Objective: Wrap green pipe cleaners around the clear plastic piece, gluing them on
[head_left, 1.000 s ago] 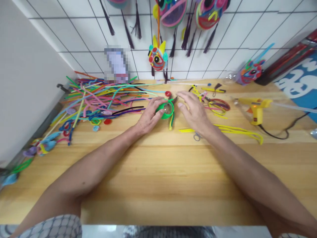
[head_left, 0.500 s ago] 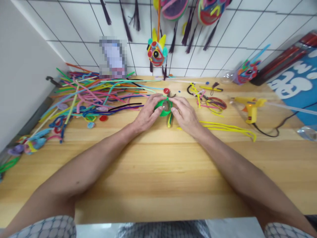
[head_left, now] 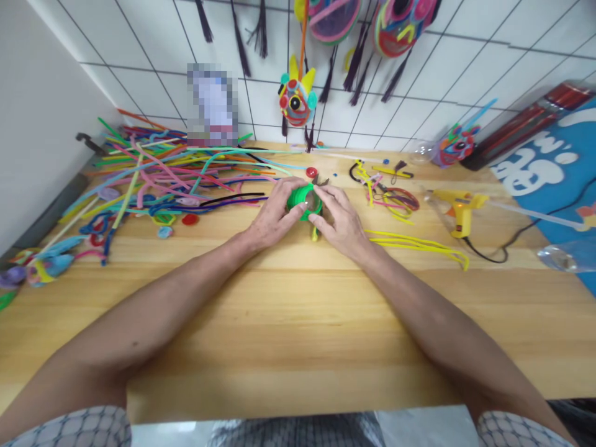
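In the head view, a clear rounded plastic piece (head_left: 313, 200) with a band of bright green pipe cleaner (head_left: 297, 197) around it is between my hands at the middle of the table. My left hand (head_left: 274, 216) grips its left side, with the thumb at the front edge. My right hand (head_left: 343, 222) closes on the right side, thumb low and fingers across the top. Pliers (head_left: 315, 233) with yellow-green handles lie just behind and below the piece, largely hidden. Beyond my fingers is a small red cap-like disc (head_left: 311, 172).
A heap of coloured pipe cleaners (head_left: 172, 167) covers the left back. Yellow pipe cleaners (head_left: 419, 241), a yellow glue gun (head_left: 459, 208) with its cord and a dark red bottle (head_left: 526, 127) are to the right. Decorated masks (head_left: 298, 102) with tassels hang on the grid wall.
My right thumb and fingers have shifted left over the clear piece, and more of the green band shows. The whole view has turned slightly.
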A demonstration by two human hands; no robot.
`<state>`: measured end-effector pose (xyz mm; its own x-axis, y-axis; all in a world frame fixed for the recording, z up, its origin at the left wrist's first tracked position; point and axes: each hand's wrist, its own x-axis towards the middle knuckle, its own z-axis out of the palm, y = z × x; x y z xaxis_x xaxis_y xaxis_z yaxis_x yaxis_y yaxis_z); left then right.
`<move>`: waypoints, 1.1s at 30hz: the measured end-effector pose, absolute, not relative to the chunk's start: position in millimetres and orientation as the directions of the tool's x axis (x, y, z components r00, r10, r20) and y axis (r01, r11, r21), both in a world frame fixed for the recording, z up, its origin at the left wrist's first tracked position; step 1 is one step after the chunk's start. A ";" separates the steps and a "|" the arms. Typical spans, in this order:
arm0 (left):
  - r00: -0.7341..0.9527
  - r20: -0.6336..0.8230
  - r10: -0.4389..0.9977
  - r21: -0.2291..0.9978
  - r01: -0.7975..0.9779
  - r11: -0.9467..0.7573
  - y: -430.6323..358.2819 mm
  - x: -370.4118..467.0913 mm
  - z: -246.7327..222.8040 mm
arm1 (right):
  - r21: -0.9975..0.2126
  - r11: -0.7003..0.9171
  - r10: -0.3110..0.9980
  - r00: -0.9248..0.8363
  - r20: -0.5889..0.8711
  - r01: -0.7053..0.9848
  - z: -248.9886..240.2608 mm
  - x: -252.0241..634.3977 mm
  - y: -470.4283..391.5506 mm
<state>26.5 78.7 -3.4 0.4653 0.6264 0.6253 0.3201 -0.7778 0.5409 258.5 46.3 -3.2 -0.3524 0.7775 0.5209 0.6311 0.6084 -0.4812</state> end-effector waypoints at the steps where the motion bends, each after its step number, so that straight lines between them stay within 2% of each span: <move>1: 0.461 0.627 0.628 0.542 0.322 -0.777 78.0 27.0 -3.2 | -0.479 0.610 0.775 -0.352 0.524 0.631 -3.2 258.3 46.1; 16: 0.446 0.659 0.606 0.507 0.331 -0.796 76.9 26.8 -6.4 | -0.429 0.649 0.736 -0.376 0.563 0.629 -8.1 261.2 49.9; 20: 0.462 0.619 0.635 0.538 0.339 -0.772 76.2 23.8 -4.5 | -0.399 0.667 0.714 -0.385 0.586 0.630 -7.9 260.6 48.9; 26: 0.467 0.530 0.708 0.662 0.294 -0.689 77.8 18.4 -5.2 | -0.403 0.665 0.721 -0.398 0.568 0.629 -4.9 257.1 45.1; 33: 0.471 0.559 0.682 0.654 0.255 -0.712 78.7 20.8 -4.4 | -0.418 0.623 0.757 -0.374 0.536 0.661 -9.5 253.7 44.6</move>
<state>20.8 78.7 -4.4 0.4709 0.6824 0.5591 0.2554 -0.7120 0.6541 253.7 44.6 -9.5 -0.3737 0.7569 0.5361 0.6613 0.6227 -0.4182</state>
